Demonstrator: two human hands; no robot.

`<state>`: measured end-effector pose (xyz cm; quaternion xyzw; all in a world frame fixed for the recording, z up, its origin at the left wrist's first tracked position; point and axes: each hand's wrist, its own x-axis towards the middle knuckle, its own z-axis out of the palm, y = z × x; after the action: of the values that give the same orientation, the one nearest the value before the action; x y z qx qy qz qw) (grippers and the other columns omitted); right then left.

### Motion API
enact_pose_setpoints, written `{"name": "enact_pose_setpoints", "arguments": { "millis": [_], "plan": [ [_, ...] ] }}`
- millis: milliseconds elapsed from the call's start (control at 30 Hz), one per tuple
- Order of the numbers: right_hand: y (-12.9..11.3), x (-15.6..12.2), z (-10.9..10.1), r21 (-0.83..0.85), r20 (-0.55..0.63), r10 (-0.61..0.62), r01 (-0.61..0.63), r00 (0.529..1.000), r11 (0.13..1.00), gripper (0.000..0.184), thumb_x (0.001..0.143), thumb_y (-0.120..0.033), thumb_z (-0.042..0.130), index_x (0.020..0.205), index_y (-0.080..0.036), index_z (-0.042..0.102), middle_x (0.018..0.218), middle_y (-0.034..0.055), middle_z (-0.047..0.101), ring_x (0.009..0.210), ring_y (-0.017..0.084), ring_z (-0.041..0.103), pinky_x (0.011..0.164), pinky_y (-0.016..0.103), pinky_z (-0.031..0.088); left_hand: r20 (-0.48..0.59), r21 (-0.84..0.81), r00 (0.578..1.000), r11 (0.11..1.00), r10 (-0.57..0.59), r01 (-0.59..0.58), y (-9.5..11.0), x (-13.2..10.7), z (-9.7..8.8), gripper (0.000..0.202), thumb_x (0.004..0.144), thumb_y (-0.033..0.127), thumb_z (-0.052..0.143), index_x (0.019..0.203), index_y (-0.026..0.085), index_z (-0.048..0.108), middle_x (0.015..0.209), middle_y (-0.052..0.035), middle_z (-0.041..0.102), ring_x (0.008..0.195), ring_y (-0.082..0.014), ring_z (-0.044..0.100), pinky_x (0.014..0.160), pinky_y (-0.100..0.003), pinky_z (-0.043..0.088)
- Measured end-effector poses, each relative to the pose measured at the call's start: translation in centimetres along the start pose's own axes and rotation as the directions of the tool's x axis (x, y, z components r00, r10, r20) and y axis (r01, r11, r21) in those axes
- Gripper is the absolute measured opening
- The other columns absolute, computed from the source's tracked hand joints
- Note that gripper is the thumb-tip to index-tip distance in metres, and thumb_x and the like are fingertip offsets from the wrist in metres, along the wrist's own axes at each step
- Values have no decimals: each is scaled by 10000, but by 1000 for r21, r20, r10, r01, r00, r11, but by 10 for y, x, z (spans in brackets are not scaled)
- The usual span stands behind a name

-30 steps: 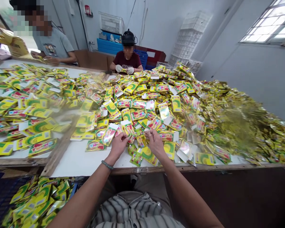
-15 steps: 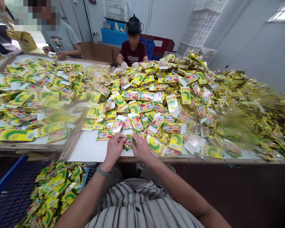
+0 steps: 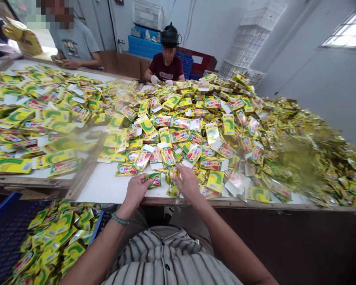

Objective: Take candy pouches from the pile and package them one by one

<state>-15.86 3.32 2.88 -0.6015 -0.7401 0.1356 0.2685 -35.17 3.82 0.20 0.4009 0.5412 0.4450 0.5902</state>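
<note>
My left hand [image 3: 137, 190] is closed, pinching a small green foil packet [image 3: 155, 180] with red and white print just above the white tabletop. To its right, my right hand [image 3: 190, 184] reaches over the near edge of the pile, thumb and forefinger apart. Its fingertips are at a yellow-green foil packet [image 3: 172, 176], and another packet [image 3: 173, 191] lies just below. In front of both hands are heaped small yellow-and-green cartons [image 3: 167, 154], several with white end flaps standing up.
A wooden divider strip [image 3: 87, 170] separates a second heap of cartons [image 3: 56, 114] on the left. Foil packets [image 3: 311, 150] are piled at right. Below, a blue crate [image 3: 6, 215] holds filled-looking cartons [image 3: 62, 225]. Two people [image 3: 167, 65] work across the table.
My hands have come apart: the left moved slightly left and down, keeping a packet, while the right let go of it and moved right to other packets. The view shifted slightly.
</note>
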Motion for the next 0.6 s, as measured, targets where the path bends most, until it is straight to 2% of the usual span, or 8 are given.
{"name": "enact_pose_setpoints", "arguments": {
  "millis": [67, 133, 167, 233, 300, 400, 467, 600],
  "plan": [
    [10, 14, -6, -169, 139, -83, 106, 987, 980, 449, 806, -199, 650, 1248, -189, 572, 1063, 116, 668, 1023, 276, 543, 890, 390, 434, -26, 17, 999, 1000, 19, -19, -1, 5, 2, 407, 568, 492, 784, 796, 159, 732, 710, -33, 741, 719, -217, 666, 665, -300, 495],
    [17, 22, -8, -208, 236, -96, 147, 967, 967, 358, 790, -178, 662, 1147, -183, 639, 985, 113, 677, 994, 269, 553, 855, 369, 446, -49, 26, 998, 999, 26, -25, -2, 7, 3, 388, 588, 477, 771, 813, 162, 733, 714, -28, 738, 712, -211, 658, 662, -295, 483],
    [19, 24, -7, -187, 228, -74, 118, 971, 975, 280, 789, -171, 655, 1069, -178, 669, 955, 108, 677, 968, 257, 565, 838, 356, 451, -60, 32, 998, 999, 29, -27, -2, 7, 4, 374, 590, 466, 771, 809, 166, 732, 712, -25, 735, 711, -209, 654, 659, -292, 478],
    [19, 25, -4, -40, 124, 29, -25, 992, 999, 137, 792, -206, 646, 918, -171, 686, 896, 85, 673, 881, 225, 589, 783, 328, 463, -80, 35, 996, 999, 34, -31, -3, 7, 4, 353, 579, 450, 781, 792, 174, 728, 718, -22, 733, 729, -210, 651, 666, -288, 473],
    [14, 23, 1, 264, 77, 183, -197, 980, 944, 153, 791, -322, 646, 823, -172, 661, 783, 47, 662, 736, 189, 593, 670, 297, 467, -84, 17, 996, 999, 30, -29, -2, 5, 6, 375, 554, 462, 797, 785, 176, 721, 727, -23, 732, 751, -213, 654, 687, -290, 482],
    [-1, 17, 12, 659, 222, 281, -356, 934, 662, 310, 722, -485, 672, 743, -183, 610, 631, -2, 611, 558, 140, 535, 521, 255, 424, -47, -40, 999, 999, 5, -7, 2, 0, 13, 451, 605, 565, 738, 811, 165, 712, 752, -38, 733, 734, -210, 660, 676, -303, 505],
    [-12, 13, 21, 753, 264, 291, -385, 920, 534, 332, 664, -487, 713, 723, -187, 583, 597, -21, 584, 508, 115, 492, 488, 240, 404, 11, -114, 1000, 993, -14, 15, 8, -5, 17, 462, 648, 580, 708, 839, 159, 705, 777, -42, 735, 722, -197, 659, 674, -304, 514],
    [-23, 2, 35, 766, 125, 333, -305, 934, 567, 242, 688, -383, 698, 790, -192, 589, 626, -38, 557, 514, 95, 462, 487, 218, 391, 115, -296, 993, 952, -39, 72, 15, -12, 17, 418, 553, 403, 841, 860, 159, 697, 787, -25, 739, 745, -177, 667, 739, -286, 508]
  ]
}}
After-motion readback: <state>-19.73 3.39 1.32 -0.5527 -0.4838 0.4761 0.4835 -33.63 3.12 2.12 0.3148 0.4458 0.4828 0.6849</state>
